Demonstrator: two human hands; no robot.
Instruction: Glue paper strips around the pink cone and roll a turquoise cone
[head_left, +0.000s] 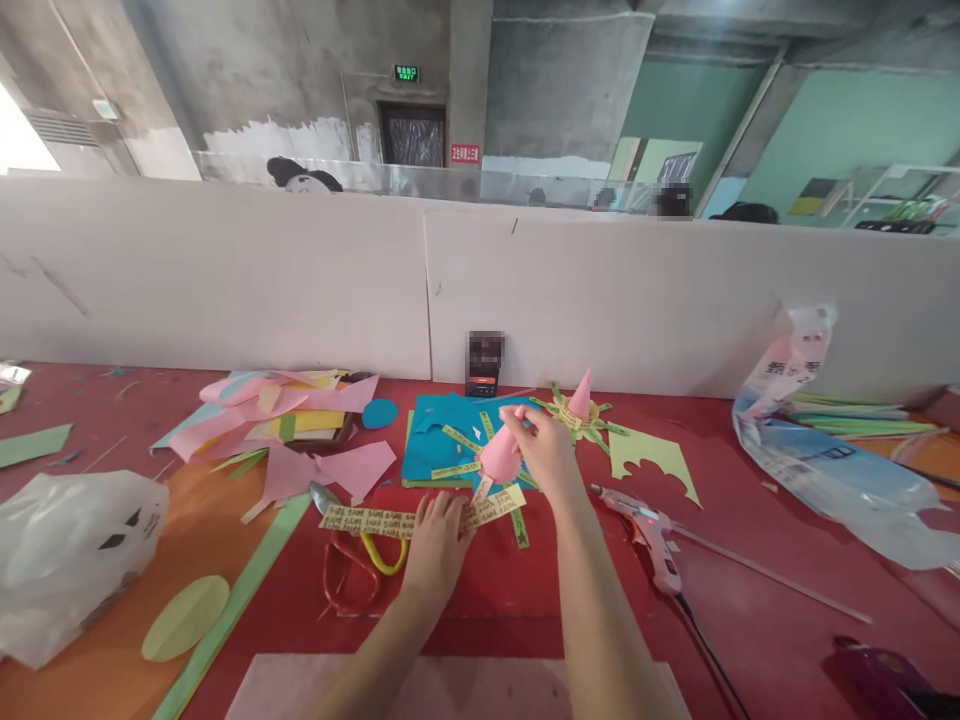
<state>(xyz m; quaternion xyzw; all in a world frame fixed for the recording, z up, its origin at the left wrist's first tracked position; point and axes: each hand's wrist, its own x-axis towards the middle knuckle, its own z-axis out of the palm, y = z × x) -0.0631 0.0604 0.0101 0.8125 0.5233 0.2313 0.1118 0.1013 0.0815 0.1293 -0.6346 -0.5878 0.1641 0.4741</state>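
My right hand pinches the tip of a pink paper cone, which stands tilted above the blue paper. Narrow green paper strips with dark writing fan out around the cone. My left hand is closed on a cream paper strip covered in handwriting, which runs out on both sides of the fingers up to the cone's base. Its fingertips are partly hidden. Under the strip lie scissors with a red and yellow handle. Behind my right hand stands a second pink cone with a written band and green strips.
To the right lies a pink glue gun with a cord. A plastic bag sits farther right. Paper scraps and a white plastic bag are on the left. A phone leans against the white partition.
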